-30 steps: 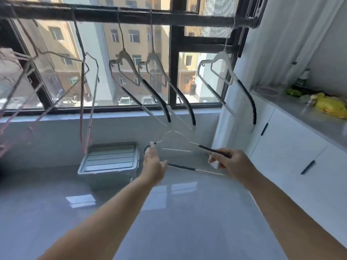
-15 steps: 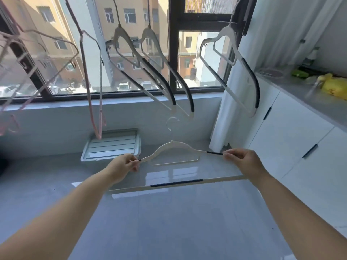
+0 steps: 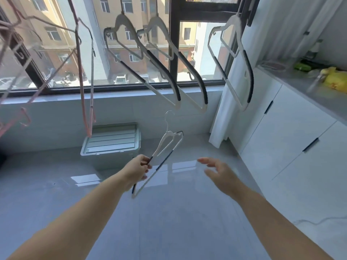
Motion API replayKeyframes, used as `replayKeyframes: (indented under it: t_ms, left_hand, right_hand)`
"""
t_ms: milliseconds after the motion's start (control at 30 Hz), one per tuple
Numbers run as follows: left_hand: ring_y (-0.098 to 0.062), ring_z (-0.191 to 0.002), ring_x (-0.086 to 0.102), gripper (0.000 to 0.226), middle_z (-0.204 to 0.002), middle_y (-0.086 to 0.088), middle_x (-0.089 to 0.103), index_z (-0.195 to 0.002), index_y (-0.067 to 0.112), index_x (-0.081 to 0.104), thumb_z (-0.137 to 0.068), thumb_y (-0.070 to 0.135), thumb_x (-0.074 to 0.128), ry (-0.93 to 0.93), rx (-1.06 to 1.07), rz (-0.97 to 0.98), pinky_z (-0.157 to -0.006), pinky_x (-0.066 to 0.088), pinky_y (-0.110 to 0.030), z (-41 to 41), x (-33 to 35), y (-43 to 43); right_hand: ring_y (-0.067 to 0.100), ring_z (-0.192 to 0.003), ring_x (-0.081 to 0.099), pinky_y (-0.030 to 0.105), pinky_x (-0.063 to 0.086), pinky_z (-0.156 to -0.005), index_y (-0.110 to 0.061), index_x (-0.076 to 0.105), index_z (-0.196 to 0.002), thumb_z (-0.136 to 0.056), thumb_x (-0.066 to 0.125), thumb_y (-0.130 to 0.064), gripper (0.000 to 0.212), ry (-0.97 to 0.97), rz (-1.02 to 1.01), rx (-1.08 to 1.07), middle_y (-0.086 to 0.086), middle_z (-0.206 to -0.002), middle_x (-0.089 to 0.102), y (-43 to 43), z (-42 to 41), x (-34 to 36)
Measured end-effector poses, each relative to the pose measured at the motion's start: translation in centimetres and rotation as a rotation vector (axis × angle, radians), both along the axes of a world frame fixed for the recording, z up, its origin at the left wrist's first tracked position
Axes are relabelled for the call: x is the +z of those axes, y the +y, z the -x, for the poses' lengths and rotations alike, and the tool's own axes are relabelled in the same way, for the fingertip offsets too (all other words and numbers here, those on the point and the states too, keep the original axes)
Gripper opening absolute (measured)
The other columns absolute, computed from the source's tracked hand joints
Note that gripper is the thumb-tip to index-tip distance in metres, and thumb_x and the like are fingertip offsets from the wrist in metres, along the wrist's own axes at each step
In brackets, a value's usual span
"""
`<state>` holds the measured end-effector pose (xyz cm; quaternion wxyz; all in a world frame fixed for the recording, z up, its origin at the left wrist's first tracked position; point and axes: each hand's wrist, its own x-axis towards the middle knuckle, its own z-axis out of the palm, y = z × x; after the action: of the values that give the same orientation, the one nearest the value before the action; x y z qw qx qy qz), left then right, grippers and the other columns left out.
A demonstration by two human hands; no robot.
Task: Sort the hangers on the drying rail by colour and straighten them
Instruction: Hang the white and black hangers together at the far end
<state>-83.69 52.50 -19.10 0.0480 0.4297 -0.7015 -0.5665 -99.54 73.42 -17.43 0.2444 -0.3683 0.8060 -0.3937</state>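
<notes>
My left hand (image 3: 138,168) pinches one black-padded shoulder of a white hanger (image 3: 165,141), which stands almost edge-on to me with its metal hook up. My right hand (image 3: 218,170) hovers to the right of it with spread fingers and holds nothing. Three more white hangers with black pads hang above in front of the window: two close together (image 3: 169,72) and one further right (image 3: 242,59). Pink hangers (image 3: 85,81) hang at the left, several tangled at the far left (image 3: 15,53). The rail itself lies above the frame.
A pale green lidded box (image 3: 112,141) sits on the floor under the window. White cabinets (image 3: 293,132) run along the right, their grey counter carrying a yellow bag (image 3: 336,80). A white curtain (image 3: 231,109) hangs in the corner. Glossy grey floor tiles lie below my arms.
My right hand has let go of the white hanger and opened. The hanger, held flat between both hands before, has swung round edge-on in my left hand. The view has tilted down.
</notes>
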Motion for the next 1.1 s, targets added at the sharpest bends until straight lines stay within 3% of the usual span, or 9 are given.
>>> replayKeyframes:
  t_ms: [200, 367, 533, 600, 700, 767, 867, 933, 1100]
  left_hand:
    - [-0.015, -0.076, 0.055, 0.027, -0.082, -0.005, 0.059, -0.109, -0.001, 0.056, -0.084, -0.012, 0.049, 0.254, 0.148, -0.581, -0.076, 0.049, -0.038, 2.9, 0.6, 4.1]
    - [-0.014, -0.07, 0.055, 0.019, -0.079, -0.005, 0.055, -0.096, -0.001, 0.056, -0.089, -0.01, 0.041, 0.377, 0.217, -0.748, -0.059, 0.049, -0.028, 5.8, 1.4, 6.9]
    - [-0.018, -0.078, 0.054, 0.013, -0.081, -0.007, 0.057, -0.093, -0.001, 0.059, -0.088, -0.005, 0.048, 0.439, 0.184, -0.831, -0.083, 0.044, -0.039, 7.5, 3.3, 8.3]
    - [-0.018, -0.08, 0.054, 0.017, -0.084, -0.006, 0.059, -0.101, 0.0, 0.06, -0.086, -0.002, 0.054, 0.455, 0.133, -0.803, -0.081, 0.044, -0.039, 7.7, 4.1, 9.4]
    - [-0.014, -0.09, 0.057, 0.031, -0.095, -0.003, 0.063, -0.113, 0.004, 0.057, -0.083, 0.007, 0.062, 0.472, 0.052, -0.666, -0.086, 0.041, -0.032, 8.2, 5.1, 11.0]
    - [-0.01, -0.089, 0.059, 0.032, -0.095, -0.002, 0.064, -0.111, 0.005, 0.058, -0.081, 0.013, 0.066, 0.471, -0.023, -0.465, -0.076, 0.042, -0.021, 8.3, 6.0, 12.0]
    - [-0.006, -0.074, 0.06, 0.008, -0.079, -0.001, 0.065, -0.087, 0.007, 0.063, -0.082, 0.013, 0.064, 0.546, -0.123, -0.233, -0.074, 0.044, -0.018, 8.2, 8.0, 13.5]
    - [-0.004, -0.077, 0.063, 0.006, -0.078, 0.002, 0.067, -0.079, 0.017, 0.062, -0.083, 0.014, 0.062, 0.582, -0.193, -0.113, -0.078, 0.047, -0.018, 7.9, 9.3, 14.5]
    - [-0.004, -0.095, 0.059, 0.01, -0.095, 0.006, 0.065, -0.098, 0.021, 0.057, -0.089, 0.024, 0.052, 0.605, -0.278, 0.149, -0.089, 0.045, -0.025, 7.0, 11.1, 16.2]
  right_hand:
    - [0.007, -0.107, 0.052, 0.015, 0.038, -0.09, -0.022, 0.051, -0.124, -0.091, 0.05, -0.015, 0.034, -0.094, -0.011, 0.112, -0.011, -0.113, 0.055, -0.9, -5.9, 0.0]
    - [0.007, -0.101, 0.056, 0.013, 0.041, -0.084, -0.021, 0.049, -0.124, -0.094, 0.045, -0.02, 0.031, -0.131, 0.014, 0.059, -0.01, -0.11, 0.059, -1.2, -7.6, 0.4]
    - [0.001, -0.071, 0.055, 0.018, 0.045, -0.07, -0.022, 0.046, -0.129, -0.095, 0.044, -0.027, 0.034, -0.089, 0.061, -0.101, -0.013, -0.088, 0.057, -0.7, -6.3, 1.4]
    - [-0.002, -0.071, 0.051, 0.011, 0.038, -0.065, -0.024, 0.041, -0.134, -0.096, 0.039, -0.019, 0.038, -0.069, 0.099, -0.135, -0.017, -0.084, 0.053, -0.3, -6.3, 1.9]
    - [-0.005, -0.106, 0.048, 0.003, 0.034, -0.082, -0.025, 0.033, -0.139, -0.097, 0.03, -0.012, 0.044, 0.083, 0.154, -0.233, -0.016, -0.119, 0.05, 0.7, -6.7, 2.7]
    - [0.003, -0.118, 0.048, 0.008, 0.032, -0.089, -0.022, 0.037, -0.137, -0.098, 0.03, -0.015, 0.041, 0.206, 0.176, -0.317, -0.01, -0.128, 0.05, 1.5, -6.5, 3.2]
    - [0.007, -0.113, 0.054, 0.008, 0.035, -0.085, -0.019, 0.047, -0.13, -0.098, 0.031, -0.021, 0.036, 0.324, 0.209, -0.385, -0.009, -0.118, 0.057, 2.7, -6.0, 4.3]
    - [0.005, -0.108, 0.055, 0.0, 0.034, -0.082, -0.018, 0.049, -0.129, -0.098, 0.031, -0.025, 0.037, 0.372, 0.239, -0.423, -0.007, -0.117, 0.059, 3.4, -5.9, 5.0]
    - [-0.005, -0.103, 0.05, -0.01, 0.029, -0.081, -0.016, 0.053, -0.125, -0.088, 0.021, -0.047, 0.059, 0.46, 0.347, -0.447, -0.01, -0.112, 0.06, 4.4, -6.6, 6.7]
